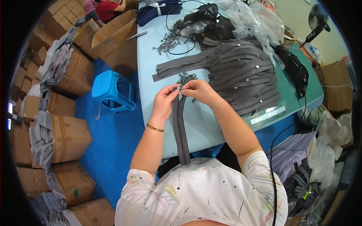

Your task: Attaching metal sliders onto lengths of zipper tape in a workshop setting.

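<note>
Over the near-left part of the table, my left hand (162,103) pinches the top end of a dark grey zipper tape (180,130), which hangs down toward my lap. Beside it my right hand (200,91) is closed on the same end, thumb and forefinger together. A small shiny piece, like a zipper slider, shows between the fingertips; its details are too small to make out. Just beyond my hands lies a little heap of small grey zipper sliders (186,78). To the right, a thick stack of grey zipper tapes (243,71) is spread out.
The pale table (151,49) also bears black bundles (205,19), clear plastic bags (256,19) and a dark blue bundle (158,13). A blue stool (109,84) stands left of it. Cardboard boxes (71,135) line the left, with other people beyond. A black cable (272,169) runs near my right arm.
</note>
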Tool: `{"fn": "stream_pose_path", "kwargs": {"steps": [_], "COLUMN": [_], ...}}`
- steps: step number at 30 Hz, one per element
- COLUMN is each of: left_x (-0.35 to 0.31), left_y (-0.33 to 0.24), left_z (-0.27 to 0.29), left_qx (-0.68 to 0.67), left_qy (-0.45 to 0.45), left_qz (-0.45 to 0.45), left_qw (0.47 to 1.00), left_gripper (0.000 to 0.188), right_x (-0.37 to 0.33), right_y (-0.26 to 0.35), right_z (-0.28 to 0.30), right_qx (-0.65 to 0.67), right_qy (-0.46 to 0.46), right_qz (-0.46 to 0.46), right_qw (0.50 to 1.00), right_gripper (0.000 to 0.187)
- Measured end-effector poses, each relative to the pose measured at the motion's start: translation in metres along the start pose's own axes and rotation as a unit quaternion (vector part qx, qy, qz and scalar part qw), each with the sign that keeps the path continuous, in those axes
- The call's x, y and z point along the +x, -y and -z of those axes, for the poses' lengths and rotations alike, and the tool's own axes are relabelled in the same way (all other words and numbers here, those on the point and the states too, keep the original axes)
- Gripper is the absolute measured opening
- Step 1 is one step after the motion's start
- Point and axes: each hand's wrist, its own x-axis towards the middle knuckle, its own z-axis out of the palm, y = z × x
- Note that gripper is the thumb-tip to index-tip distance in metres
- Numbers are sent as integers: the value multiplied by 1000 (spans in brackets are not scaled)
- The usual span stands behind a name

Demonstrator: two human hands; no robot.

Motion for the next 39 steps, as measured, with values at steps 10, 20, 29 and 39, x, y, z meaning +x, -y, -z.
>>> {"fn": "stream_pose_path", "kwargs": {"steps": [10,20,29,39], "left_x": [-4,-2,-2,0], "left_y": [-2,3,8,16], "left_z": [-5,-3,-5,3], "left_qx": [233,254,92,99], "left_qy": [9,-24,-23,-44], "left_qz": [-99,-110,-32,64], "left_qw": [967,961,995,992], "left_gripper": [18,18,21,17], "right_x": [-2,-2,-10,-12], "right_y": [5,-4,-15,-19], "right_z": [10,0,-2,-3], "right_qx": [-47,31,51,47], "right_qy": [31,-10,-40,-51], "right_qz": [-49,-16,60,61], "right_qw": [997,999,996,996], "right_gripper": [20,12,22,23]}}
